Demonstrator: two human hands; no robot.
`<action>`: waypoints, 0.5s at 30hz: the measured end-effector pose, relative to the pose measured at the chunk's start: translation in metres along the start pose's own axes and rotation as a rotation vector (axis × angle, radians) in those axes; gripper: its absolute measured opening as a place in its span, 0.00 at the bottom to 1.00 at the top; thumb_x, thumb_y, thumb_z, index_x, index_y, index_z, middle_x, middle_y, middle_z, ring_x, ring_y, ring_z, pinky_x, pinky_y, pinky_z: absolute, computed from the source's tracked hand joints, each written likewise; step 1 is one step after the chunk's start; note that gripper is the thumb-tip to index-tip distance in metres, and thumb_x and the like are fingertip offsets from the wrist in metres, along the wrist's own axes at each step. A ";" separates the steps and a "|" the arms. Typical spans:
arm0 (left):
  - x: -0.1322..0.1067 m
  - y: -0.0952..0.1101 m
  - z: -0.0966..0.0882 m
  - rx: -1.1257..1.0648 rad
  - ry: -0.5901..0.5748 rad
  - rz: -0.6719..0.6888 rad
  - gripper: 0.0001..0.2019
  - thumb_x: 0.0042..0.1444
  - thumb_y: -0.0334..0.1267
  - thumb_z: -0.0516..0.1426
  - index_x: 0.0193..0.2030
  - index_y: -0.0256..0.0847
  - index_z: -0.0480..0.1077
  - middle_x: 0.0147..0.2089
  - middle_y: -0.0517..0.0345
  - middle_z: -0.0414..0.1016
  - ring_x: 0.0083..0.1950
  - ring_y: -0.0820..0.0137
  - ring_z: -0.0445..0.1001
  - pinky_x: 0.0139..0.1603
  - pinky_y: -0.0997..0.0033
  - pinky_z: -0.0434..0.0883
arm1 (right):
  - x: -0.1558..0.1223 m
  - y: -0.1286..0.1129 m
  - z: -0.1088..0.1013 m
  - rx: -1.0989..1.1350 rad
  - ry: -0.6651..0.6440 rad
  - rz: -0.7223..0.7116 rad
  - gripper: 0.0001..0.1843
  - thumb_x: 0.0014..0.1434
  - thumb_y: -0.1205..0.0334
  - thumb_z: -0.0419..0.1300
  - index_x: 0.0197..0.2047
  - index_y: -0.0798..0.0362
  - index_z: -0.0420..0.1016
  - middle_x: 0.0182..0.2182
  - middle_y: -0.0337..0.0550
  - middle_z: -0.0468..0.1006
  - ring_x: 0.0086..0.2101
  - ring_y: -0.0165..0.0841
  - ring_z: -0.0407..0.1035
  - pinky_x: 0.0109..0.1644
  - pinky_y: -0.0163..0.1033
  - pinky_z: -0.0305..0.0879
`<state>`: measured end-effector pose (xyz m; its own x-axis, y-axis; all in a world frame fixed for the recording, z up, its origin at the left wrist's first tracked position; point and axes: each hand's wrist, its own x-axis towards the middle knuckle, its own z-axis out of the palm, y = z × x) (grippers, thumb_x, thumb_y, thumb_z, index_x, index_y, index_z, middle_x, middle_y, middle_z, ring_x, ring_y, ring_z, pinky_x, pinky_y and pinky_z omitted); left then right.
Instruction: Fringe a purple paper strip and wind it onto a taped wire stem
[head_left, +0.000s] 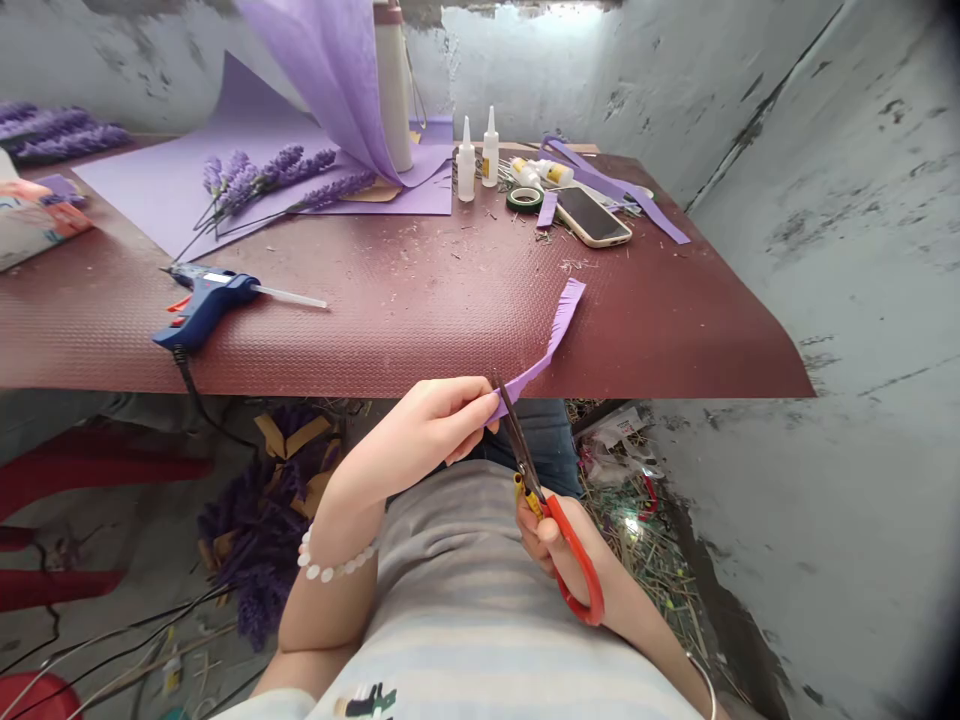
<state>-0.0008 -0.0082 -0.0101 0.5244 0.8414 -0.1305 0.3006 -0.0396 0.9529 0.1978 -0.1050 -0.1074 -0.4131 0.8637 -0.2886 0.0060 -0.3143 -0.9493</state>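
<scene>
Well, left hand (439, 425): forearm angled forward, your fingertips pinch the purple strip (564, 318);
Right hand (556, 552): you grip scissors (553, 508), blades angled up;
Purple strip: at the blades, fringed end over the table (420, 330)

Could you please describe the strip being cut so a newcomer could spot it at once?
At the near edge of the dark red table, the left hand pinches a purple strip at the orange-handled scissors. Unlike the plainer, longer strip near the phone, it has a fringe of small cuts.

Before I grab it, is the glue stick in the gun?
Partly in: the glue stick juts from the back of the blue gun.
</scene>
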 end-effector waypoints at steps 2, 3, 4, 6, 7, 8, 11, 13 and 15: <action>0.000 -0.001 0.001 -0.012 -0.002 0.003 0.19 0.67 0.50 0.50 0.32 0.38 0.67 0.19 0.67 0.60 0.21 0.78 0.56 0.24 0.75 0.53 | 0.000 0.001 0.000 -0.012 0.005 0.000 0.34 0.54 0.24 0.52 0.29 0.49 0.55 0.21 0.30 0.49 0.21 0.26 0.40 0.20 0.33 0.38; 0.000 -0.001 0.001 -0.017 -0.003 0.003 0.19 0.67 0.50 0.50 0.32 0.38 0.67 0.19 0.66 0.60 0.21 0.78 0.56 0.24 0.75 0.53 | 0.000 0.001 0.000 -0.018 0.008 -0.001 0.34 0.54 0.23 0.51 0.29 0.49 0.55 0.21 0.30 0.49 0.21 0.26 0.40 0.20 0.33 0.38; 0.000 -0.001 0.001 -0.021 -0.003 0.001 0.19 0.67 0.50 0.50 0.32 0.38 0.67 0.19 0.66 0.60 0.21 0.78 0.56 0.24 0.75 0.53 | 0.000 0.001 0.000 -0.022 0.010 -0.003 0.34 0.54 0.23 0.51 0.29 0.49 0.55 0.21 0.30 0.49 0.21 0.26 0.40 0.20 0.33 0.38; 0.000 -0.001 0.002 -0.029 -0.005 -0.001 0.19 0.67 0.50 0.50 0.32 0.38 0.67 0.19 0.66 0.60 0.21 0.78 0.56 0.24 0.75 0.53 | 0.000 0.000 0.000 -0.029 0.011 -0.006 0.34 0.53 0.22 0.51 0.29 0.49 0.55 0.21 0.30 0.49 0.21 0.26 0.40 0.20 0.33 0.38; 0.000 -0.001 0.002 -0.033 -0.005 -0.002 0.19 0.67 0.50 0.50 0.32 0.38 0.67 0.19 0.66 0.60 0.21 0.78 0.55 0.24 0.75 0.53 | -0.001 -0.001 0.000 -0.031 0.010 -0.007 0.35 0.53 0.22 0.51 0.29 0.49 0.55 0.21 0.30 0.49 0.21 0.26 0.40 0.21 0.33 0.38; 0.000 -0.001 0.002 -0.036 -0.006 -0.003 0.19 0.67 0.50 0.50 0.32 0.38 0.66 0.19 0.67 0.60 0.21 0.78 0.55 0.24 0.75 0.53 | -0.001 -0.001 0.000 -0.030 0.008 -0.007 0.35 0.53 0.22 0.51 0.29 0.49 0.55 0.21 0.30 0.49 0.21 0.26 0.39 0.21 0.34 0.38; 0.000 -0.001 0.003 -0.039 -0.004 -0.007 0.18 0.67 0.50 0.50 0.32 0.38 0.66 0.19 0.67 0.59 0.21 0.78 0.54 0.25 0.74 0.53 | -0.001 -0.002 -0.001 -0.019 0.003 -0.003 0.36 0.51 0.21 0.51 0.29 0.49 0.56 0.21 0.30 0.49 0.21 0.26 0.39 0.21 0.34 0.38; 0.001 -0.001 0.002 -0.041 -0.006 -0.010 0.18 0.67 0.50 0.50 0.32 0.38 0.66 0.19 0.67 0.59 0.21 0.78 0.54 0.25 0.74 0.52 | -0.001 -0.001 -0.001 -0.015 0.005 0.000 0.37 0.49 0.19 0.51 0.29 0.49 0.55 0.21 0.29 0.49 0.21 0.25 0.39 0.20 0.34 0.38; 0.001 -0.002 0.002 -0.050 -0.007 -0.012 0.18 0.67 0.50 0.50 0.32 0.38 0.66 0.19 0.67 0.59 0.21 0.78 0.54 0.24 0.74 0.52 | 0.000 0.001 -0.001 -0.016 0.006 0.002 0.37 0.48 0.19 0.51 0.29 0.49 0.55 0.21 0.29 0.49 0.21 0.26 0.39 0.20 0.34 0.38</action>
<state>0.0008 -0.0079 -0.0125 0.5270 0.8377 -0.1437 0.2666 -0.0024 0.9638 0.1990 -0.1050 -0.1081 -0.4081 0.8653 -0.2910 0.0212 -0.3097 -0.9506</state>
